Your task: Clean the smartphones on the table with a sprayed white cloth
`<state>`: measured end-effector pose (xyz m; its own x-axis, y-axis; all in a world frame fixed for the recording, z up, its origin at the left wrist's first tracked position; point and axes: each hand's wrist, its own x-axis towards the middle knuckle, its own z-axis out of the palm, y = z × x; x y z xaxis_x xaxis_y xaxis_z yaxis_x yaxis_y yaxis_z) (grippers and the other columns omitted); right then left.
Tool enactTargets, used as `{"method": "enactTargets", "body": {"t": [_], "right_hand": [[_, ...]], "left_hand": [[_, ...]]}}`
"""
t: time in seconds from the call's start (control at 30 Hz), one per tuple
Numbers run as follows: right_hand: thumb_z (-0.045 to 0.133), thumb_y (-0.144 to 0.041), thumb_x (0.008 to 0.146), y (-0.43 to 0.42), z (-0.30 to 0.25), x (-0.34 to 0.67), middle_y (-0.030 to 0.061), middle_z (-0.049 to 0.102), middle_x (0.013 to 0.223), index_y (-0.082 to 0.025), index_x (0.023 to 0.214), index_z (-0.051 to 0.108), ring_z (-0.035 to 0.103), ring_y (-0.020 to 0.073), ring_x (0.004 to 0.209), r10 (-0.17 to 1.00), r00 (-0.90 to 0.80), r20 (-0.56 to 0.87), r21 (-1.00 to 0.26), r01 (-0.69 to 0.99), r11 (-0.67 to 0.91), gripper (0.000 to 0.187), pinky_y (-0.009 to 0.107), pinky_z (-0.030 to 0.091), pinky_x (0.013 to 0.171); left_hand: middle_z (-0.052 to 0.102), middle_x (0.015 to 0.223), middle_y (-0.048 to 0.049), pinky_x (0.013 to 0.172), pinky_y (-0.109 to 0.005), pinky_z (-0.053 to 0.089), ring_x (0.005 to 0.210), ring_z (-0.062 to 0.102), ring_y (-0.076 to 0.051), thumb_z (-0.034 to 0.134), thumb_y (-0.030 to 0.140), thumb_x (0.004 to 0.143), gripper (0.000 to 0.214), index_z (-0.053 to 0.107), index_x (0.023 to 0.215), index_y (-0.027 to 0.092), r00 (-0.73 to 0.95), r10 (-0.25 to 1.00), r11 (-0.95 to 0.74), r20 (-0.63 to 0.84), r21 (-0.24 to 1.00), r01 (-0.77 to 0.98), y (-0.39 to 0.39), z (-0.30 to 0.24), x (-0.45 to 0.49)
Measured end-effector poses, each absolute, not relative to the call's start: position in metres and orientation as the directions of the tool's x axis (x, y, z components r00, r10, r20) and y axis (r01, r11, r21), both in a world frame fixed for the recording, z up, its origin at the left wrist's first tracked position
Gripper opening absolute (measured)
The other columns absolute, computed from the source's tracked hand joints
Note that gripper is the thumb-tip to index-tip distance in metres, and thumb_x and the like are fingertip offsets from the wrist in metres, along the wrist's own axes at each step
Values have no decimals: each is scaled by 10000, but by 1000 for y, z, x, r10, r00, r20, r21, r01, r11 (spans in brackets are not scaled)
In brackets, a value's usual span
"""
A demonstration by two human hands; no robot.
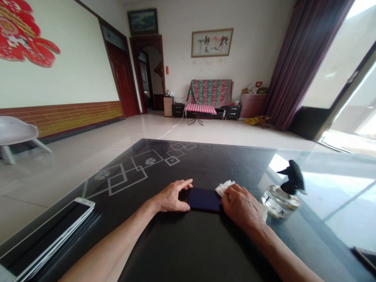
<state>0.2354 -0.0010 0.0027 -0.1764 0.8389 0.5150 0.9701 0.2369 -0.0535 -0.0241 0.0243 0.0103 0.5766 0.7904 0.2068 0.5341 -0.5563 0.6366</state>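
Note:
A dark smartphone with a bluish screen lies flat on the black glossy table. My left hand grips its left end between the thumb at the near edge and the fingers at the far edge. Over the phone's right end, my right hand is closed on a crumpled white tissue, which sticks out past the fingertips. The palm side of the right hand is hidden. Just right of that hand stands a clear spray bottle with a black trigger head.
Silver-edged phones appear stacked at the table's left. A dark device is cut off at the right edge. Beyond the table are a white chair, a small table with a striped cloth, and a purple curtain.

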Motion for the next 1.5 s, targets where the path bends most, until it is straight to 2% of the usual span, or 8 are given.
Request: {"method": "enactTargets", "body": {"t": [0.1, 0.27, 0.37, 0.6, 0.73, 1.03, 1.27, 1.5], "right_hand": [[495, -157, 808, -3, 2, 234, 48, 614, 747, -216, 616, 550, 544, 195, 728, 839, -171, 516, -59, 970, 234, 208, 302, 367, 649], [426, -144, 877, -11, 4, 224, 53, 636, 859, -201, 772, 617, 553, 188, 808, 783, -378, 494, -116, 864, 490, 225, 313, 401, 788], [398, -132, 897, -14, 5, 215, 71, 639, 984, -183, 882, 630, 557, 192, 888, 749, -440, 495, -170, 797, 580, 238, 325, 401, 850], [412, -89, 876, -11, 8, 178, 72, 634, 1037, -183, 957, 643, 562, 187, 923, 725, -510, 463, -213, 729, 650, 263, 333, 408, 873], [441, -75, 843, -8, 8, 159, 69, 632, 1064, -183, 993, 647, 568, 185, 913, 709, -530, 464, -210, 712, 670, 277, 335, 402, 884], [426, -75, 854, -11, 6, 182, 48, 641, 964, -203, 904, 656, 580, 177, 891, 757, -460, 463, -215, 771, 600, 268, 324, 404, 880], [444, -106, 851, -19, 9, 214, 42, 642, 903, -213, 843, 668, 582, 177, 829, 808, -367, 461, -129, 873, 470, 248, 306, 421, 808], [450, -118, 832, -19, 5, 233, 49, 629, 838, -204, 676, 610, 558, 184, 763, 845, -246, 474, -54, 950, 307, 240, 289, 429, 730]], "left_hand": [[576, 1238, -73, 978, -410, 423, 1093, 531, -252, 748, 202, 577, 892, 397, 1396, 229, 557, 798, -559, 228, 625, 545, 25, 8, -23], [587, 1213, -72, 980, -415, 421, 1095, 518, -275, 743, 209, 557, 899, 405, 1390, 209, 552, 785, -599, 282, 574, 558, 25, 2, -20], [586, 1205, -72, 1005, -415, 403, 1090, 522, -274, 738, 211, 551, 916, 388, 1398, 202, 548, 776, -618, 313, 546, 565, 26, -1, -19], [586, 1201, -88, 1009, -409, 409, 1102, 523, -285, 741, 235, 536, 975, 338, 1420, 156, 525, 792, -597, 311, 574, 561, 29, -6, -19], [540, 1284, -128, 1021, -437, 397, 1153, 506, -317, 741, 240, 536, 1015, 292, 1441, 149, 508, 817, -559, 274, 591, 581, 27, -3, -18], [573, 1208, -67, 979, -425, 423, 1129, 509, -290, 751, 260, 547, 1003, 297, 1441, 223, 527, 802, -573, 282, 613, 545, 31, -7, -21], [570, 1204, -57, 959, -417, 431, 1118, 503, -273, 746, 259, 561, 984, 301, 1438, 225, 527, 797, -584, 296, 601, 545, 32, -10, -23], [578, 1190, -45, 952, -421, 436, 1116, 509, -273, 758, 253, 554, 986, 311, 1434, 258, 521, 804, -571, 287, 619, 539, 33, -10, -22]]}}
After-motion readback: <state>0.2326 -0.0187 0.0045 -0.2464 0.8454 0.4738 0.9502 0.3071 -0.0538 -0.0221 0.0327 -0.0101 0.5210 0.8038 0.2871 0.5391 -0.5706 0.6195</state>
